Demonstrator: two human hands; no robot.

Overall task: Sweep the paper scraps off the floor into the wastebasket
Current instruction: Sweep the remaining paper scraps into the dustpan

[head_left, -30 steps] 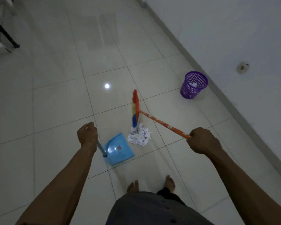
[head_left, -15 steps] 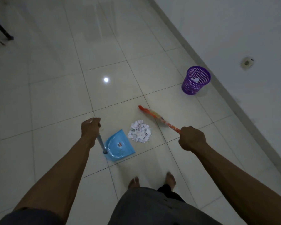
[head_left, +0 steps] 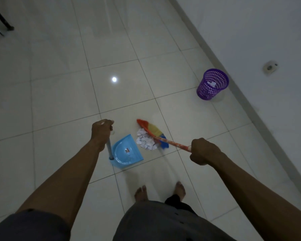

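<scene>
Your left hand (head_left: 101, 132) grips the blue dustpan's (head_left: 127, 152) handle; your right hand (head_left: 202, 151) is clenched round the orange broom (head_left: 155, 132) stick. The paper scraps (head_left: 145, 140) lie heaped between them, touching the bristles, just beside the pan's mouth. The purple wastebasket (head_left: 212, 84) stands well apart by the wall.

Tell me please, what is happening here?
A person is sweeping. The right hand grips the broom, whose bristles lie against the scraps. The left hand holds the dustpan by its handle, with the pan on the floor just beside the pile. No scraps are in the pan yet. The wastebasket stands further off, with some paper inside.
</scene>
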